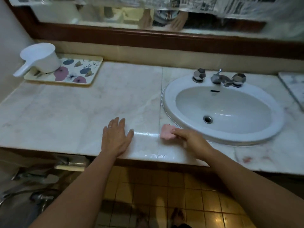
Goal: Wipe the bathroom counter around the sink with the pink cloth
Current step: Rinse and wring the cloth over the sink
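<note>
A small crumpled pink cloth [166,132] lies on the marble counter [74,112] just left of the white oval sink [167,99], near the front edge. My right hand [190,142] holds the cloth's right side with its fingertips and presses it onto the counter. My left hand [116,139] rests flat on the counter to the left of the cloth, fingers spread and straight, a ring on one finger. A wet, shiny streak runs between the two hands.
A floral tray [79,71] with a white plastic scoop [41,58] sits at the back left. Chrome taps [220,78] stand behind the basin. Another tray edge [292,86] shows at far right. A framed mirror [148,18] runs along the wall.
</note>
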A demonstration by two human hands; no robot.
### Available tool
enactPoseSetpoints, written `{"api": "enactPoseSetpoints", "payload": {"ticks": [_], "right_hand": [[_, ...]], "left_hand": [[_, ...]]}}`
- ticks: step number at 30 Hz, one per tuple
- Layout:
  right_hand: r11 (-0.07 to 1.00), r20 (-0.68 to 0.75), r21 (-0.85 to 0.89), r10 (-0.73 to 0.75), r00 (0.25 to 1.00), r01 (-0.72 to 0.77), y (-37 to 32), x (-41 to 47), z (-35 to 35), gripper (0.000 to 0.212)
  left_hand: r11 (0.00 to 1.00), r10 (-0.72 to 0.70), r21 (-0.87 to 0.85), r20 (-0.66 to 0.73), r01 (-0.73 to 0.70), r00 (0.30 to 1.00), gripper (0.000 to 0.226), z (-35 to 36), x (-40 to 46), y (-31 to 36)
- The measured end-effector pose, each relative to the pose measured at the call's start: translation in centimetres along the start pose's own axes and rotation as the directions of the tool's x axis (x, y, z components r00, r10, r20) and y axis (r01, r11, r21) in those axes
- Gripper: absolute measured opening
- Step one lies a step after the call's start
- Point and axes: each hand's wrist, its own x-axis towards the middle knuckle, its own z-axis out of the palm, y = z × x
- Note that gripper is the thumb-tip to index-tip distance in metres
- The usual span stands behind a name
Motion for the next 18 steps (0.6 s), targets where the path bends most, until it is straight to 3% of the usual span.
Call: {"api": "enactPoseSetpoints", "payload": {"ticks": [2, 4, 8, 10, 15, 18], "right_hand": [[0.973, -0.050, 0.217, 0.088, 0.995, -0.075, -0.6, 0.4, -2.4, 0.036], [0.898, -0.082, 0.433, 0.118, 0.990, -0.071, -1.4, 0.4, -5.3, 0.033], [0.755, -0.221, 0.642, 0.352, 0.910, -0.136, -1.3, 0.5, -10.0, 0.027], [0.712, -0.245, 0.680, 0.446, 0.861, -0.175, 0.3, 1.1, -11.6, 0.018], [0.407, -0.118, 0.897, 0.598, 0.792, -0.173, 4.3, 2.6, -15.4, 0.012], [0.345, -0.067, 0.919, 0.614, 0.787, -0.191, 7.3, 3.0, -17.4, 0.015]], "left_hand": [[0.980, 0.022, -0.199, 0.006, -0.021, 1.000, 0.057, -0.6, 0.8, 4.2], [0.892, -0.013, -0.451, 0.021, 0.021, 1.000, 0.045, -1.3, 1.2, 8.9], [0.552, -0.053, -0.807, 0.217, 0.210, 0.975, 0.038, -2.2, 2.4, 18.3], [0.464, 0.008, -0.815, 0.395, 0.347, 0.919, 0.040, -2.2, 3.4, 22.4], [0.494, 0.203, -0.734, 0.619, 0.466, 0.759, 0.064, -0.8, 6.5, 30.0], [0.518, 0.288, -0.706, 0.676, 0.484, 0.678, 0.045, 0.7, 8.0, 32.8]]}}
